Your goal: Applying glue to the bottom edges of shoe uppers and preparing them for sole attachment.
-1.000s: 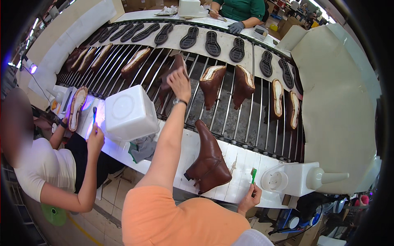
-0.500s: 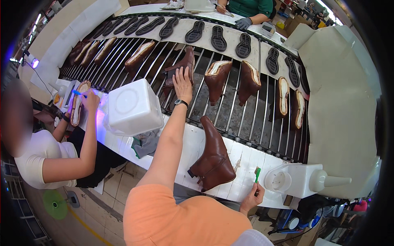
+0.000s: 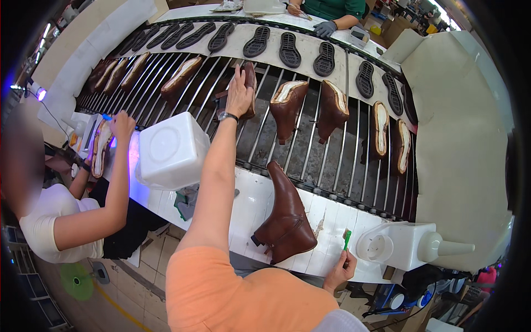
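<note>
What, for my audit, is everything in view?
Coworkers: two, white, green tops; left, far.
Unsoled leather boots: about ten, brown, metal rollers; another with coworker.
Leather ankle boot: one, brown, bench front.
Ridged shoe soles: about twelve, black, far ledge.
Boxy plastic container: one, white, bench left.
Spouted plastic container: one, white, bench right.
Round plastic cup: one, white, bench right.
Crumpled fabric: one, grey, bench left.
Slim plastic brush: one, green, right hand.
Slim tool: one, blue, coworker's hand.
Left hand: one, bare, over unsoled boot.
Right hand: one, bare, around brush.
</note>
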A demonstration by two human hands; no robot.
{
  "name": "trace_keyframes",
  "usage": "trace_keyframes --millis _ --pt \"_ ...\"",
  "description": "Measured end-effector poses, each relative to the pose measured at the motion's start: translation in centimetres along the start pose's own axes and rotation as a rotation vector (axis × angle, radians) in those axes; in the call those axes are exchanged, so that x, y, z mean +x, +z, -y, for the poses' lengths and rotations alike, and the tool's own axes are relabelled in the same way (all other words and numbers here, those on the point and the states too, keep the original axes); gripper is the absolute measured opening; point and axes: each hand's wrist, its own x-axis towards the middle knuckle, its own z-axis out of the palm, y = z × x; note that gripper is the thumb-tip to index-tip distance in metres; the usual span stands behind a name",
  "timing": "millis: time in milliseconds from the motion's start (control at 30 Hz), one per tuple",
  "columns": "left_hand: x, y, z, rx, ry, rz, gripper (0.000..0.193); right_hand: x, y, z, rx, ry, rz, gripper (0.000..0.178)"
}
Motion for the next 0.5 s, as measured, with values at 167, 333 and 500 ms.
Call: trace_keyframes --millis 167,333,500 --pt "2.2 0.4 -0.6 -0.062 -0.066 0.199 0.084 -0.1 -0.3 0.0 -0.043 0.02 -0.005 0.011" --pt "2.4 -0.3 -2.8 0.092 -0.136 0.376 0.084 0.1 -0.2 0.2 -0.002 0.026 -0.01 0.01" --pt "1.7 -2.6 -3.6 0.207 -0.001 0.406 0.08 0.2 -0.2 -0.4 -0.008 -0.019 -0.007 0.013"
